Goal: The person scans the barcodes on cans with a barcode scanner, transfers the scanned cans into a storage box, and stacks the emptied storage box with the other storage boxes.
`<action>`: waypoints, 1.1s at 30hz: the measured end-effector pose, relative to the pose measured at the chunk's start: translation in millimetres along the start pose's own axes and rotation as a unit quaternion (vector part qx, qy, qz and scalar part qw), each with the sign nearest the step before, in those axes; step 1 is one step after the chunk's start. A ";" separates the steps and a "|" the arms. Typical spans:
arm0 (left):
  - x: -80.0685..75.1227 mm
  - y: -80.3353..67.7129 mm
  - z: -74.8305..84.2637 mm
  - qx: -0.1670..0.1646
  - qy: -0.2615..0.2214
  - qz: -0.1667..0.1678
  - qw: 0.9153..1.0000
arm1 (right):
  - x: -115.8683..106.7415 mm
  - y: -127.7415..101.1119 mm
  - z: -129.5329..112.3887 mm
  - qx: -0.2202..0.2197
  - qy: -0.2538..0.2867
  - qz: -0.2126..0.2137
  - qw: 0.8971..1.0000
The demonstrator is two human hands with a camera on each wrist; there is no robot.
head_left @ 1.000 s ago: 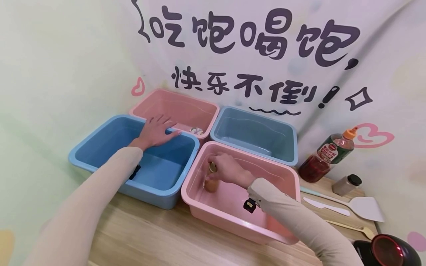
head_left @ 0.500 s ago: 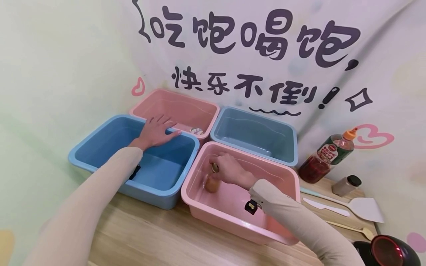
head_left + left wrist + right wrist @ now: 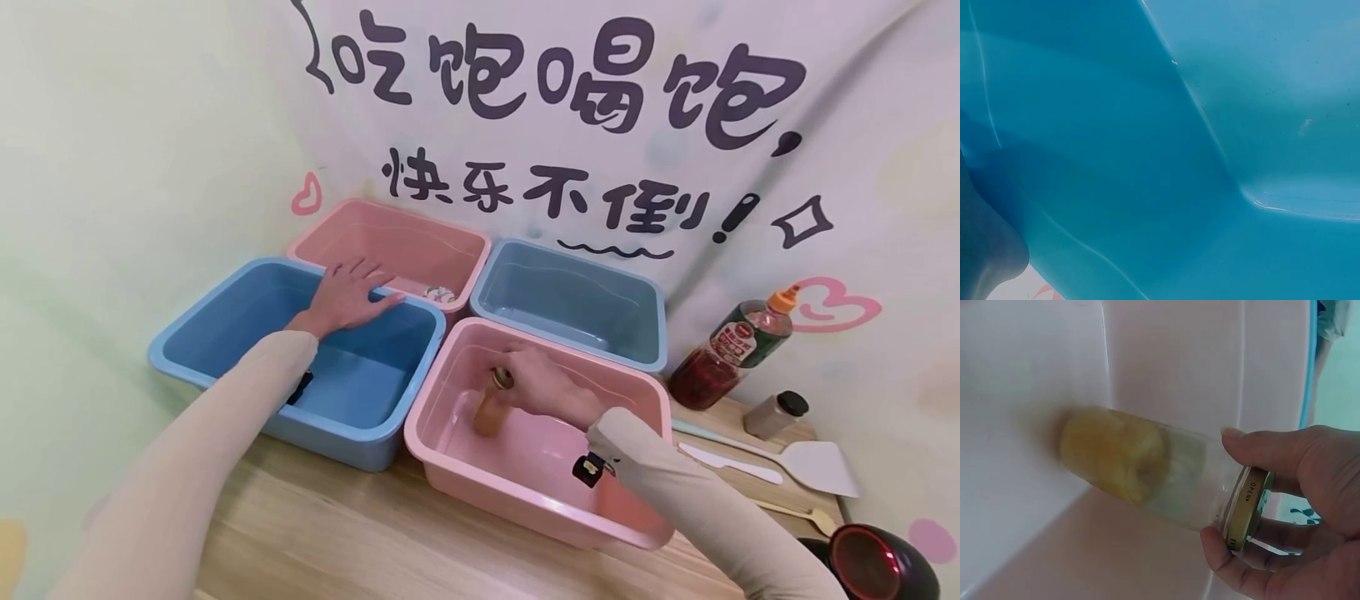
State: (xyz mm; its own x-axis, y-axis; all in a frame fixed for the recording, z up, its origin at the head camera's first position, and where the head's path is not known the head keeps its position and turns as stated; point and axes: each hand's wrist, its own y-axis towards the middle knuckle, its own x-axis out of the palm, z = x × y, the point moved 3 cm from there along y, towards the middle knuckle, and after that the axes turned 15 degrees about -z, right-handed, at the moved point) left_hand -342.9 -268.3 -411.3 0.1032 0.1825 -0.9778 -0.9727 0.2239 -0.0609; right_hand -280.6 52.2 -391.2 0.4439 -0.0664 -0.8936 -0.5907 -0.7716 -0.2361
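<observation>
My right hand [image 3: 542, 385] grips the gold lid of a glass jar [image 3: 491, 407] with yellowish contents inside the near pink bin [image 3: 525, 492]. In the right wrist view the jar [image 3: 1154, 472] leans toward the bin's wall, with my thumb and fingers [image 3: 1260, 450] curled round its lid [image 3: 1244, 509]. My left hand [image 3: 347, 293] lies flat with fingers spread on the back rim of the near blue bin [image 3: 225, 300]. The left wrist view shows only the blue bin's inside [image 3: 1197, 156].
A far pink bin [image 3: 390, 242] holds a small patterned object [image 3: 440, 293]. A far blue bin [image 3: 570, 292] stands beside it. To the right on the wooden table [image 3: 330, 533] are a sauce bottle [image 3: 727, 350], a small shaker [image 3: 776, 414], spatulas [image 3: 795, 462] and a dark round appliance [image 3: 870, 562].
My right hand has shifted slightly right inside the pink bin, tilting the jar with it. The left hand has stayed on the blue bin's rim.
</observation>
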 end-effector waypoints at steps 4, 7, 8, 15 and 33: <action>-0.3 -0.4 -1.3 -0.004 0.000 0.003 1.000 | -7.6 -7.7 2.5 -0.004 -0.004 -0.001 1.000; 0.1 -0.4 -1.2 -0.001 0.001 0.002 1.000 | -10.5 -13.9 5.5 -0.005 -0.004 -0.005 1.000; 0.3 -0.6 -1.0 0.000 0.001 0.001 1.000 | -11.3 -16.3 6.5 -0.004 -0.005 -0.005 1.000; -1.4 -1.8 0.1 0.001 -0.001 0.002 1.000 | -22.5 -36.8 8.0 -0.007 -0.017 0.014 1.000; -2.0 -1.7 1.1 0.007 0.000 0.005 1.000 | -56.1 -93.7 10.4 0.006 -0.003 0.058 0.998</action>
State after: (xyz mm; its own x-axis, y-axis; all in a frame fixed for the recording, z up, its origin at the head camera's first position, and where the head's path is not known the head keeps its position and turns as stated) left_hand -341.2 -268.0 -409.1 0.0941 0.1843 -0.9784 -0.9708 0.2348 -0.0492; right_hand -257.1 134.8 -322.9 0.3680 -0.1520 -0.9173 -0.6459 -0.7514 -0.1346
